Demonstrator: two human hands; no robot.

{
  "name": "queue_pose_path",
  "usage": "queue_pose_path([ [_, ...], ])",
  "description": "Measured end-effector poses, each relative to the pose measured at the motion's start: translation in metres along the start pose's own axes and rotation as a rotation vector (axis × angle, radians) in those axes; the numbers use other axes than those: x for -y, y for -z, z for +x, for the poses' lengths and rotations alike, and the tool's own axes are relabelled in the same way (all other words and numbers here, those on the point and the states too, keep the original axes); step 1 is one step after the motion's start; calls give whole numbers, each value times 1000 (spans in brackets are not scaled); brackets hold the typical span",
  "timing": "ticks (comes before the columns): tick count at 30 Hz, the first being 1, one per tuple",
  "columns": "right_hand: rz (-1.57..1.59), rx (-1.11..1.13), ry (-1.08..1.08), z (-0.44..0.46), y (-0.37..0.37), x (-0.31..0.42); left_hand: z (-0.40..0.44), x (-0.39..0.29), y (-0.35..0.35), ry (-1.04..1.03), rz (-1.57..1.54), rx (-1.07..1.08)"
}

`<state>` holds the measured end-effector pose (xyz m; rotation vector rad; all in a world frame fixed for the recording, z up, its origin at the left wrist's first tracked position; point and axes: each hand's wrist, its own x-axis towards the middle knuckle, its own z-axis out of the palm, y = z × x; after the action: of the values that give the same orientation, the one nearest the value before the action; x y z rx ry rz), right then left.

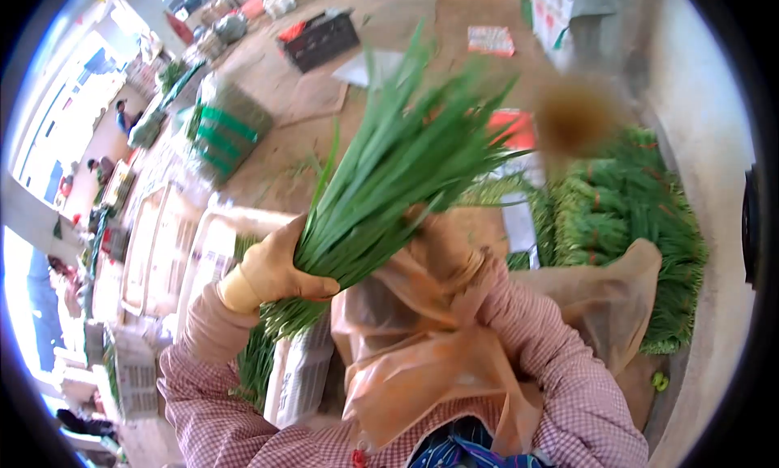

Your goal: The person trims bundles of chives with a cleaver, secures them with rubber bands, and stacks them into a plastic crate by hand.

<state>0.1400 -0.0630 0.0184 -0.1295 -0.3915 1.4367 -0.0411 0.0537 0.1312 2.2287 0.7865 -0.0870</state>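
Observation:
A large bunch of long green garlic chives point(389, 168) is held up in front of my chest, leaf tips pointing away and to the upper right. My left hand point(280, 265), in a yellowish glove, is wrapped round the bunch near its cut stem ends. Close against the far side of the leaves is my right hand point(446, 245), also gloved; the leaves hide its fingers, so its grip does not show. An orange-brown plastic apron point(406, 322) covers my front below the bunch.
Tied bunches of chives point(625, 216) are piled along the wall at right. White plastic crates point(207, 249) stand at left. A green-taped bale point(227, 131) and a black crate point(320, 42) sit on the floor beyond. A blurred brown patch hides part of the upper right.

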Motion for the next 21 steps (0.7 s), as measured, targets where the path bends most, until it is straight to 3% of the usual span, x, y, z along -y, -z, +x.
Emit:
queue_pose_path([
  [1, 184, 35, -43, -2, 8, -5, -10, 24, -13, -50, 88, -87],
  [2, 365, 62, -92, -4, 16, -10, -26, 37, -23, 93, 22, -43],
  [4, 257, -72, -88, -3, 29, -17, -39, 69, -49, 244, -13, 65],
  [6, 93, -294, -85, 4, 34, -21, -47, 99, -78, 214, -185, 118],
  [7, -47, -463, -68, 9, 36, -19, -48, 103, -90, 153, -321, -6],
  [8, -42, -474, -76, 13, 45, -19, -44, 104, -91, 107, -352, -61],
  [10, -391, -451, 71, 21, 52, -14, -36, 99, -93, 8, -408, -166],
  [11, -454, -612, 27, 20, 52, -4, -31, 91, -90, 17, -504, -199],
  [12, -455, -615, 29, 22, 55, 8, -22, 91, -93, -14, -638, -227],
  [14, -485, -532, 189, 20, 68, 37, -9, 88, -96, -50, -770, -239],
  [16, -712, -576, 386, 11, 57, 65, -5, 83, -96, 111, -1087, -227],
  [17, -714, -578, 384, 5, 67, 77, -4, 84, -104, 90, -1003, -353],
  [18, -907, -558, 631, 1, 65, 90, -5, 83, -107, 89, -1005, -355],
  [20, -1170, -447, 863, -8, 59, 95, -3, 79, -108, 171, -1097, -401],
  [21, -1279, -362, 777, -17, 33, 75, -4, 74, -108, 228, -1106, -431],
])
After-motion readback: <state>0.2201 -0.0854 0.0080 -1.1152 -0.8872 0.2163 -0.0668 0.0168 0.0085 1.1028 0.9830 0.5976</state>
